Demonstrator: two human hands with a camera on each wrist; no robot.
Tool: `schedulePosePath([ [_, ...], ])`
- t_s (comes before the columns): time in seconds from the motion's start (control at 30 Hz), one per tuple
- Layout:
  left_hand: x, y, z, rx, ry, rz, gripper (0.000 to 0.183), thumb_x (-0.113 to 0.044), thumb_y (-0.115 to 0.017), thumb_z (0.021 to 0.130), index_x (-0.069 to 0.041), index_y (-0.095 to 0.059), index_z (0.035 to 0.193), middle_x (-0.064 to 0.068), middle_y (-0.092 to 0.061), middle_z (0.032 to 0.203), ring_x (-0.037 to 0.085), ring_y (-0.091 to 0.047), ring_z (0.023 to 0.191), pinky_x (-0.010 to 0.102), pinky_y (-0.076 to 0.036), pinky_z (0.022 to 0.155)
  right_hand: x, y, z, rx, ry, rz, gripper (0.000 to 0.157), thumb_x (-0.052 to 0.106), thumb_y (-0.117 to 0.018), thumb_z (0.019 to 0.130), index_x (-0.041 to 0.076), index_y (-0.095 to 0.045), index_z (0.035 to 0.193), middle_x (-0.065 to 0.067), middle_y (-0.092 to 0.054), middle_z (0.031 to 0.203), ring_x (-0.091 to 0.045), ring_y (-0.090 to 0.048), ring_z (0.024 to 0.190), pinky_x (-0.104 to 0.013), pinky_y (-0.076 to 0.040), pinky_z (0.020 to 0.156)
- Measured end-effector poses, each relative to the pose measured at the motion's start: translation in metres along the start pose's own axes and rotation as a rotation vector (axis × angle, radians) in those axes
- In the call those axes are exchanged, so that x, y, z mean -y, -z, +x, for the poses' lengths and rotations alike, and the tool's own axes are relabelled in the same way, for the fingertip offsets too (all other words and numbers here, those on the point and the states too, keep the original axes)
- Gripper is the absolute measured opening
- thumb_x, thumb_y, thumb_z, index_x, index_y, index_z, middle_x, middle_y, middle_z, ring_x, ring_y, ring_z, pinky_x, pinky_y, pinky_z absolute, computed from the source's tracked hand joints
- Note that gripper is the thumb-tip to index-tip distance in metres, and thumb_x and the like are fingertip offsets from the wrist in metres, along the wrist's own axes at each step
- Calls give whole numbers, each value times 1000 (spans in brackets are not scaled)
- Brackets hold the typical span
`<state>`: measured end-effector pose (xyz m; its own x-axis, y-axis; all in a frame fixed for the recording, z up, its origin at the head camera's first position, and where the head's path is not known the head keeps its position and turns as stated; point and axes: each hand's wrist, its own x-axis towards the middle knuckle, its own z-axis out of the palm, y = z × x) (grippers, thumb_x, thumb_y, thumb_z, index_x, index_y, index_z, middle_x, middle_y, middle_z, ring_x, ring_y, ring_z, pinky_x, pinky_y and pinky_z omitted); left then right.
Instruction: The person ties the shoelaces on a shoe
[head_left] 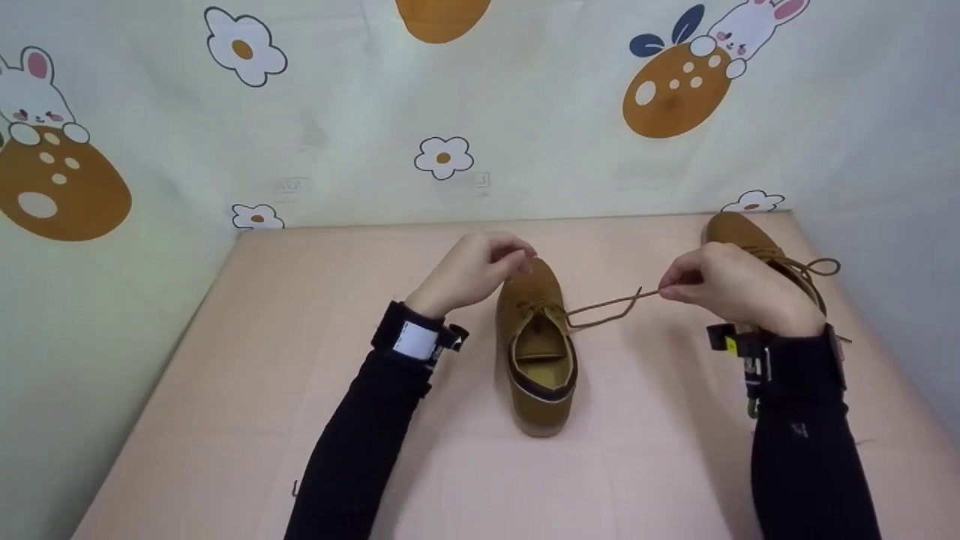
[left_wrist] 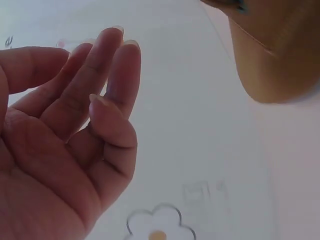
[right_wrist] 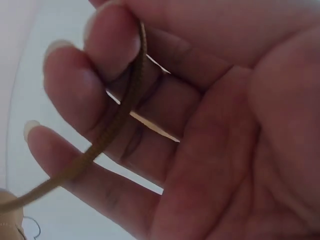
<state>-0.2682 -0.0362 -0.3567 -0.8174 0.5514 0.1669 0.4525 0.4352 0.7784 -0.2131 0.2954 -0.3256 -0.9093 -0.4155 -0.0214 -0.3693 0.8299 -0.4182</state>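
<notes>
A brown lace-up shoe [head_left: 534, 292] stands in the middle of the table, toe toward the back wall, its opening facing me. My right hand [head_left: 739, 289] pinches a brown shoelace [head_left: 611, 302] between thumb and fingertips and holds it stretched out to the right of the shoe. In the right wrist view that shoelace [right_wrist: 115, 122] runs across the fingers. Beside the toe is my left hand [head_left: 476, 270], its fingers loosely bent. Nothing lies between those fingers in the left wrist view, where part of the shoe [left_wrist: 280, 60] shows at upper right.
A second brown shoe [head_left: 739, 232] with a looped lace stands at the back right, partly hidden behind my right hand. The pale pink tabletop [head_left: 300, 300] meets a white wall covering [head_left: 352, 150] printed with rabbits and flowers at the back.
</notes>
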Motion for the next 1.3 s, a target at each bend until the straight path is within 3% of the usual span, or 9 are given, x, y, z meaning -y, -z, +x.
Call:
schedulePosePath([
  [0.23,5,4,-10,-53,-28,72,20,-11,-54,102,-5,-72,110,11,-72,91,13,-64,78,27,-52,71,-7,0,1,-105,-17,-52,8,16,-72,92,13,-77,98,-4,-61,89,-20,-51,76,-34,-42,63],
  [0.4,-6,6,-15,-39,-113,144,20,-12,-55,102,-5,-72,110,6,-71,88,10,-61,75,27,-50,69,11,3,27,-204,16,-68,10,16,-70,94,12,-77,100,-3,-63,78,-20,-52,67,-33,-40,57],
  [0.6,-19,9,-24,-14,-246,173,19,-11,-58,100,-7,-74,109,-2,-71,88,5,-61,76,24,-50,69,62,7,86,-257,253,-59,11,16,-69,95,11,-77,101,-2,-73,86,-16,-65,74,-37,-49,67],
  [0.7,-23,9,-28,-6,-304,171,18,-11,-59,99,-8,-75,107,-4,-71,89,4,-60,76,24,-50,69,85,0,107,-212,361,-10,20,15,-69,95,11,-73,114,-3,-74,97,-17,-69,88,-38,-53,77],
  [0.8,-21,6,-29,-26,-322,160,17,-10,-60,98,-8,-75,107,-4,-71,91,6,-60,77,26,-50,70,90,-11,112,-142,387,19,29,11,-68,95,11,-67,124,-5,-73,103,-19,-69,95,-39,-55,80],
  [0.9,-10,-3,-23,-27,-287,174,19,-10,-60,99,-7,-73,112,0,-71,97,10,-62,86,29,-51,78,75,-22,105,-79,329,35,24,7,-68,94,9,-70,118,-5,-73,99,-20,-69,90,-39,-55,76],
  [1.03,20,-21,-9,87,-220,240,26,-8,-57,101,-2,-67,124,8,-69,114,18,-63,103,30,-48,93,43,-46,87,11,249,56,13,7,-71,90,8,-74,103,-2,-71,88,-17,-66,79,-37,-53,70],
  [1.13,40,-30,-4,147,-221,292,27,-8,-56,101,-1,-66,126,9,-69,116,19,-63,107,30,-44,98,30,-69,77,94,222,69,12,11,-75,87,10,-73,99,1,-69,84,-14,-62,74,-35,-51,68],
  [1.3,45,-29,-7,97,-231,278,18,-13,-61,99,-8,-74,111,2,-72,103,16,-62,98,31,-43,94,26,-96,74,114,216,59,6,8,-73,85,11,-69,89,3,-62,78,-12,-55,69,-32,-47,65],
])
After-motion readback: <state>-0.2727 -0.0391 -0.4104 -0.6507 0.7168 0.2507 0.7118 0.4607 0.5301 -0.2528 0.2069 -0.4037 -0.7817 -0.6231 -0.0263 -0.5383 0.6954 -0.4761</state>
